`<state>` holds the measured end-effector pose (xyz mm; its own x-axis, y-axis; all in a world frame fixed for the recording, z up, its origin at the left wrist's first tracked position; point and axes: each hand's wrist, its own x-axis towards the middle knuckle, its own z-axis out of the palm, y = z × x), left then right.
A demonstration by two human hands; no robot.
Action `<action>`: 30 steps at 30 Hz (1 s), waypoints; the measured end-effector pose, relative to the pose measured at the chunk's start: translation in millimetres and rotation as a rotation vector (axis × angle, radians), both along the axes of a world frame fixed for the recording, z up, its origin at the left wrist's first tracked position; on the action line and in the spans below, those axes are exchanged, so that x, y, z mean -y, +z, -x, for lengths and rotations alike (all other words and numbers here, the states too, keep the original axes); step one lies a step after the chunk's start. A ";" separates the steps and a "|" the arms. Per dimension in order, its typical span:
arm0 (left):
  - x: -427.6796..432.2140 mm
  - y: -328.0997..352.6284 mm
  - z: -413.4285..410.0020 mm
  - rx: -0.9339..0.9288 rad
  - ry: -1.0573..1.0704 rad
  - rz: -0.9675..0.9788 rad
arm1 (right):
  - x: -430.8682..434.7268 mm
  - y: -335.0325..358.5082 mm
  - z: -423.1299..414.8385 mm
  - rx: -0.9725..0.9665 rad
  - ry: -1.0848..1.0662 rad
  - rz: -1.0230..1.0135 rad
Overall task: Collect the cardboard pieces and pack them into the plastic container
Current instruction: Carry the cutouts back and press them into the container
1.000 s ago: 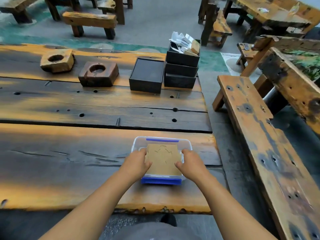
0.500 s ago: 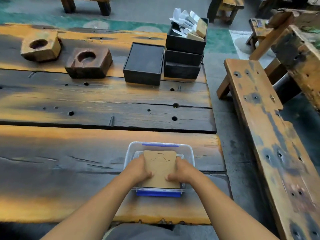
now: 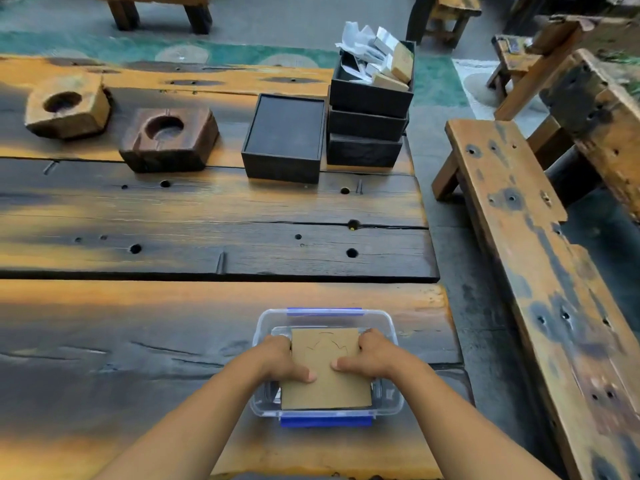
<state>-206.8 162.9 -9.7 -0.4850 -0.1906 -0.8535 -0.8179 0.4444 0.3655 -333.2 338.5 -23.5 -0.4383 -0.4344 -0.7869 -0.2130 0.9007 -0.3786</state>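
Pressing a tan cardboard piece (image 3: pixel 327 368) down into the clear plastic container (image 3: pixel 391 398), blue clips at its near and far ends. Squarish sheet, faint curved cut lines on its face, slightly longer running away from the viewer, far edge toward the black boxes (image 3: pixel 369 123), near edge raised over the container's near rim. Left hand (image 3: pixel 280 358) clamped on the sheet's left edge, right hand (image 3: pixel 369 353) on its right edge, thumbs flat on top, fingers tucked down beside the walls. Container sitting near the tabletop (image 3: pixel 138 341) front edge, well apart from the boxes. Compared with half a second ago, thumbs closer together, cardboard seated a little deeper.
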 end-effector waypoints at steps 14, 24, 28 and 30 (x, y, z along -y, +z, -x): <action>-0.2 16.5 6.1 0.083 -0.032 -0.082 | 3.8 7.2 -3.5 -0.009 0.022 -0.070; 4.7 21.6 5.1 0.070 0.135 -0.249 | 1.1 8.9 -3.2 0.034 -0.176 0.014; 3.9 20.9 9.2 0.175 0.020 -0.110 | 7.5 13.1 -4.0 0.051 -0.035 -0.082; 4.7 15.9 11.5 0.189 0.052 -0.078 | 9.4 17.1 -1.8 0.056 -0.019 -0.096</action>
<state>-218.3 158.3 6.1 -0.3062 -0.1407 -0.9415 -0.8963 0.3758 0.2354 -331.3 329.0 -6.4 -0.4002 -0.3481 -0.8478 -0.1765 0.9370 -0.3014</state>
